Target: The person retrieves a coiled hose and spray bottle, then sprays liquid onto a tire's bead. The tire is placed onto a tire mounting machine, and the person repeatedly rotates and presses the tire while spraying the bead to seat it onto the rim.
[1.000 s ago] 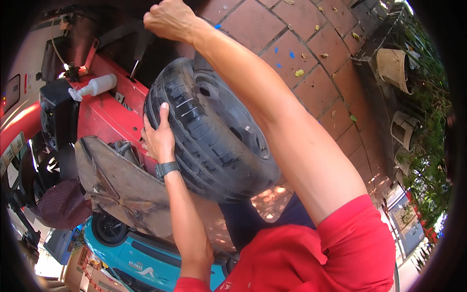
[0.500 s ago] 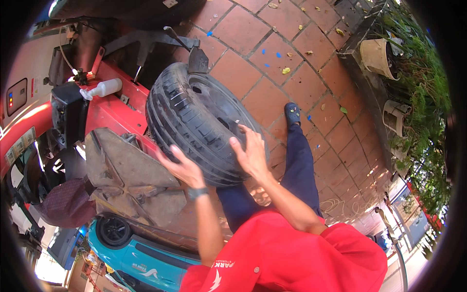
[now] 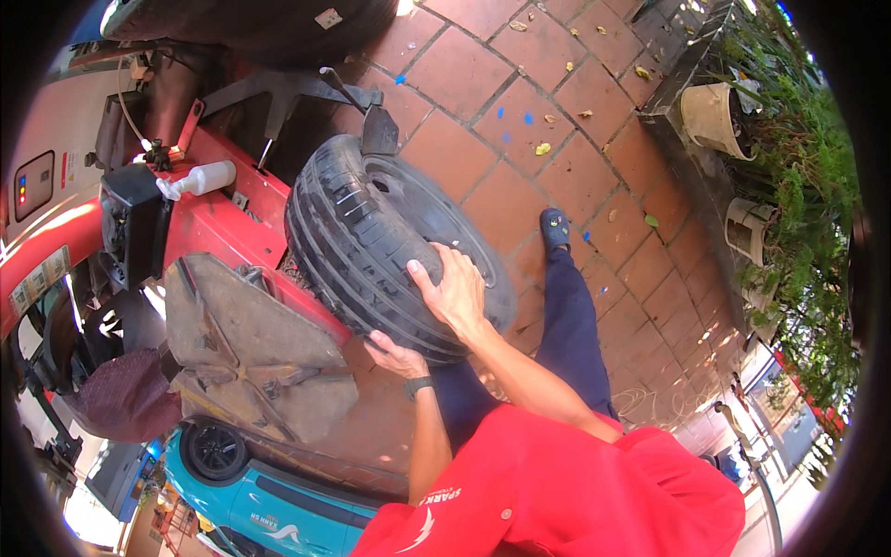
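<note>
Head view: tyre [image 3: 343, 232] stands tilted beside red machine [image 3: 218, 223], ahead of both hands. Right hand [image 3: 453, 290] rests on tread, fingers spread, unclenched. Left hand [image 3: 397, 356] at tyre's near edge; cannot tell whether gripping.

We find the right hand [image 3: 457, 292] covering part of the tyre [image 3: 348, 246]; the red shirt [image 3: 566, 483] hides part of the blue car [image 3: 302, 506]; the upper edge cuts off a dark, rounded thing [image 3: 246, 32].
</note>
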`<state>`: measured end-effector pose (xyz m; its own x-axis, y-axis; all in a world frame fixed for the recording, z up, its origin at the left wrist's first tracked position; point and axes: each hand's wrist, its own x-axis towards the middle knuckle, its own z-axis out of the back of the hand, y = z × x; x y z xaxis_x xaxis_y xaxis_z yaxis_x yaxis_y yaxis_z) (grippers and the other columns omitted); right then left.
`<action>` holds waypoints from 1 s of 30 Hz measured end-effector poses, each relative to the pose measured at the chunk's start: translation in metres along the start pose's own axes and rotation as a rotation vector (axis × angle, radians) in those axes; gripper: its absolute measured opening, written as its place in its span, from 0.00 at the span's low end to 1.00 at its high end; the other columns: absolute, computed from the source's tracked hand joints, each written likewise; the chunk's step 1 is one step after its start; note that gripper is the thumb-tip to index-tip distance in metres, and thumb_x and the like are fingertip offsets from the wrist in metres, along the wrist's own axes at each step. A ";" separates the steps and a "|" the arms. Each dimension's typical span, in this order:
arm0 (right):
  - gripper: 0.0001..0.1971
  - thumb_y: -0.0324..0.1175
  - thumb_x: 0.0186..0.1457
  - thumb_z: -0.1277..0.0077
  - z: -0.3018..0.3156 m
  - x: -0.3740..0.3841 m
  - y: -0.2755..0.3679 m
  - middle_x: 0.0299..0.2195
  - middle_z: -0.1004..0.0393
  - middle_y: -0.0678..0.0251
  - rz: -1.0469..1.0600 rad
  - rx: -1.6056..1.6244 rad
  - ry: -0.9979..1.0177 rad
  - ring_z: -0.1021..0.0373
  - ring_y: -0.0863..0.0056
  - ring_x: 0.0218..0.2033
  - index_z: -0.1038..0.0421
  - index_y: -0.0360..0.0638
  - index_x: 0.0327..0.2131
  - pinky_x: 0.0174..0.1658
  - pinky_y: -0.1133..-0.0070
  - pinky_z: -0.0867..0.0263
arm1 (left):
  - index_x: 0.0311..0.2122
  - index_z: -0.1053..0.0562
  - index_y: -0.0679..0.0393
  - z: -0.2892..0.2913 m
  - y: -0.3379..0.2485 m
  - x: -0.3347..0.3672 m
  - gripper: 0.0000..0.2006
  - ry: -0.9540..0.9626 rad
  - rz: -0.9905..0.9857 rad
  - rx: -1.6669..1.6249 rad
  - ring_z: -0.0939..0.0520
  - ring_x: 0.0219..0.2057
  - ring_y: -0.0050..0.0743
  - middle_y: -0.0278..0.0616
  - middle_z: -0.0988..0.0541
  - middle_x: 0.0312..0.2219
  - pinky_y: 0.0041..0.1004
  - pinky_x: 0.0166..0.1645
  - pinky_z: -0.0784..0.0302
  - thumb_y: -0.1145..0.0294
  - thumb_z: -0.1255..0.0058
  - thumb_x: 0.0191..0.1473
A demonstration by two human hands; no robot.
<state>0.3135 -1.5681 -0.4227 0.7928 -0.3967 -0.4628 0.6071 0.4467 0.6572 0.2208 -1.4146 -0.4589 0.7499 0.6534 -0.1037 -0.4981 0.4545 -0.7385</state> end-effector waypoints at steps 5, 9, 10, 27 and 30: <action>0.38 0.63 0.63 0.40 0.000 -0.002 -0.003 0.49 0.16 0.51 0.044 0.006 -0.043 0.22 0.52 0.51 0.21 0.36 0.59 0.56 0.59 0.28 | 0.51 0.25 0.80 -0.001 0.003 -0.005 0.37 -0.013 0.049 -0.026 0.18 0.44 0.61 0.72 0.18 0.46 0.51 0.52 0.24 0.43 0.62 0.78; 0.38 0.63 0.62 0.40 -0.003 -0.006 -0.005 0.49 0.15 0.51 0.038 0.007 -0.056 0.21 0.52 0.51 0.21 0.36 0.59 0.57 0.59 0.27 | 0.53 0.27 0.79 0.001 0.007 -0.003 0.36 0.012 0.076 -0.006 0.18 0.46 0.66 0.72 0.20 0.46 0.53 0.53 0.24 0.42 0.62 0.77; 0.38 0.63 0.62 0.39 -0.004 -0.006 -0.005 0.49 0.15 0.51 0.035 0.008 -0.057 0.21 0.52 0.51 0.21 0.36 0.58 0.57 0.59 0.27 | 0.52 0.27 0.79 0.001 0.008 -0.003 0.36 0.011 0.069 -0.027 0.18 0.46 0.66 0.72 0.20 0.46 0.53 0.53 0.24 0.42 0.62 0.77; 0.37 0.63 0.61 0.39 -0.004 -0.007 -0.008 0.48 0.14 0.51 0.036 0.028 -0.052 0.22 0.53 0.51 0.19 0.37 0.56 0.57 0.60 0.29 | 0.45 0.25 0.80 -0.001 -0.001 -0.012 0.36 -0.029 0.124 0.050 0.18 0.39 0.67 0.73 0.19 0.40 0.53 0.47 0.23 0.44 0.64 0.78; 0.37 0.63 0.60 0.38 -0.005 -0.007 -0.008 0.48 0.14 0.52 0.022 0.013 -0.048 0.22 0.53 0.51 0.19 0.37 0.56 0.57 0.60 0.29 | 0.45 0.25 0.80 -0.001 -0.001 -0.012 0.37 -0.042 0.135 0.058 0.18 0.39 0.68 0.73 0.19 0.40 0.54 0.47 0.23 0.44 0.64 0.78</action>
<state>0.3032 -1.5648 -0.4282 0.8023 -0.4251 -0.4189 0.5884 0.4454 0.6748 0.2126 -1.4239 -0.4576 0.6556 0.7355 -0.1706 -0.6188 0.3940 -0.6796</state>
